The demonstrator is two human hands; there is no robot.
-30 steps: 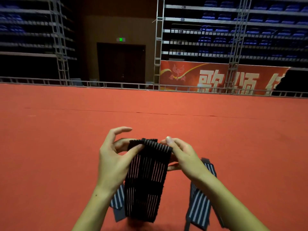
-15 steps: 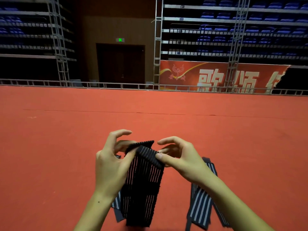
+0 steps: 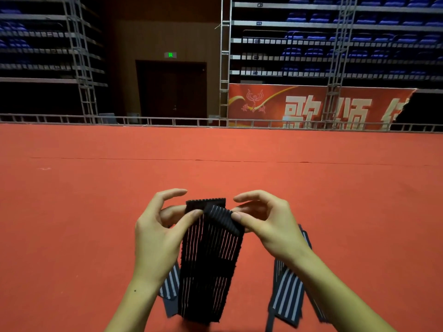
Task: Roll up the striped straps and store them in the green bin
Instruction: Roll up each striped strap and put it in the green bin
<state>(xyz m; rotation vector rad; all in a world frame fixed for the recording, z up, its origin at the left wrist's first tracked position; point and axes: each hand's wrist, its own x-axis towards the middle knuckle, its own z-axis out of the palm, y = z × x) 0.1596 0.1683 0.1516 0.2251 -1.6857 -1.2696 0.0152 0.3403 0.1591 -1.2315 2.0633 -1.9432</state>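
A black strap with thin pale stripes (image 3: 208, 259) hangs in front of me over the red floor, its top end curled over into a small roll. My left hand (image 3: 158, 236) pinches the left side of that top end with thumb and fingers. My right hand (image 3: 266, 224) pinches the rolled edge on the right. Two grey straps with white stripes lie on the floor below: one (image 3: 287, 295) under my right forearm, another (image 3: 171, 286) partly hidden behind my left wrist. The green bin is not in view.
The red carpeted floor (image 3: 96, 200) stretches ahead to a low metal railing (image 3: 167, 121). Beyond it stand scaffold towers, a red banner (image 3: 311, 106), a dark doorway and rows of blue seats.
The strap's top end has folded over further into a tighter roll. Both thumbs have shifted along the rolled edge, and the hands sit slightly lower in view.
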